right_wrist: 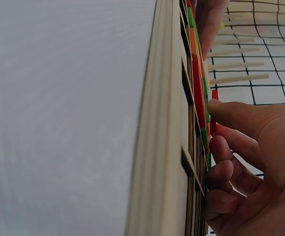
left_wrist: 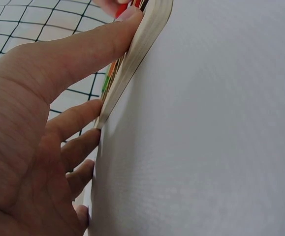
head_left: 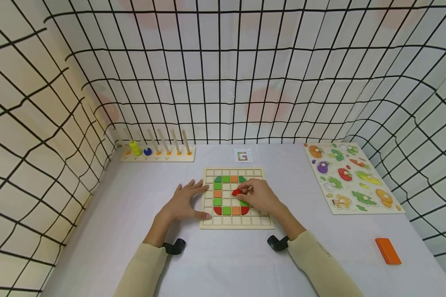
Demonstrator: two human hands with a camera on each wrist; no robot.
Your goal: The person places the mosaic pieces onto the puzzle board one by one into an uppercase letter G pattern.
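A wooden grid board [head_left: 212, 222] lies at the table's middle, with green, orange and red tiles set in a G-like shape. My right hand [head_left: 246, 192] is over the board's centre and pinches a red tile [head_left: 236, 192] between thumb and fingers, low over the cells. The right wrist view shows that red tile [right_wrist: 214, 94] at the fingertips, just above the tile row on the board [right_wrist: 162, 123]. My left hand [head_left: 191, 201] lies flat on the table, fingers straight. Its thumb and fingers touch the board's left edge [left_wrist: 142, 44].
A pattern card [head_left: 243, 155] with a G lies behind the board. At the back left stands a peg rack [head_left: 157, 153] carrying a yellow ring and a blue bead. A vegetable puzzle [head_left: 351, 177] lies to the right and an orange block [head_left: 387, 250] at the front right. Grid cloth walls enclose the table.
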